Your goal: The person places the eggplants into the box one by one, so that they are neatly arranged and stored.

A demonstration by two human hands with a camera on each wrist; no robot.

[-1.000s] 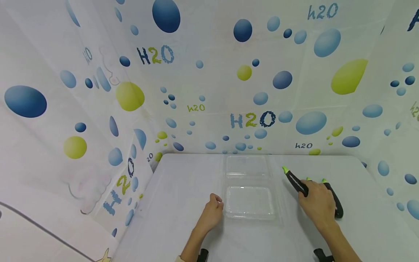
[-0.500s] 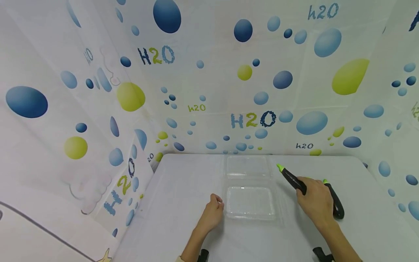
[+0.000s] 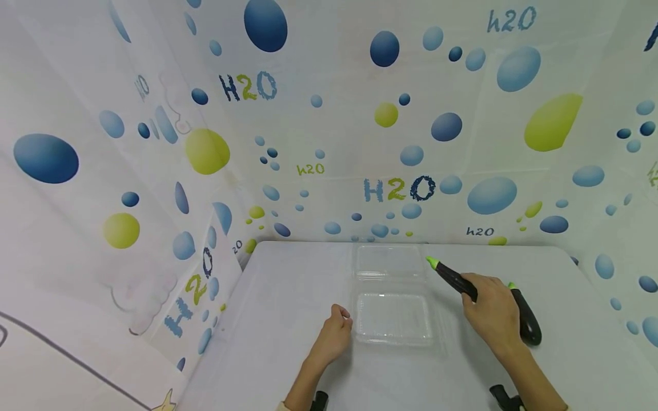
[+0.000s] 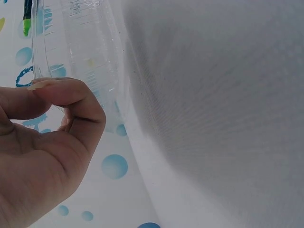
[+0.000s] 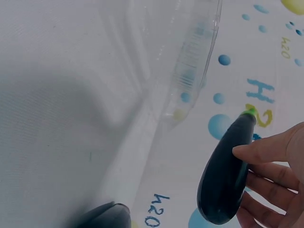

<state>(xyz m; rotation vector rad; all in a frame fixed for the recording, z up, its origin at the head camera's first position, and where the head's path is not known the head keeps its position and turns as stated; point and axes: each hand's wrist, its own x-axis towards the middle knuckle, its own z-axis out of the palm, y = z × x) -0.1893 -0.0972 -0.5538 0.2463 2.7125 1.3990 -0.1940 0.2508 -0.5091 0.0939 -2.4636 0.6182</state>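
Observation:
My right hand (image 3: 492,314) grips a black toy eggplant (image 3: 454,278) with a green stem tip, tilted with the tip toward the upper left. In the right wrist view the thumb lies along its side. A second black eggplant (image 3: 526,319) lies just right of that hand. Left of it stands a clear plastic hinged container (image 3: 432,319), opened flat, its lid half (image 3: 389,261) toward the back. At the container's left rim, my left hand (image 3: 333,335) has thumb and index finger pinched together on the edge.
A white cloth-covered table (image 3: 288,285) lies under everything. Its back edge meets a white curtain (image 3: 334,125) printed with blue and green bubbles and "H2O". In the right wrist view, a dark rounded shape (image 5: 107,217) shows at the bottom edge.
My right hand has moved slightly left with the eggplant, its green tip shifting toward the container. Another green tip behind that hand has gone out of sight. The left hand has stayed put.

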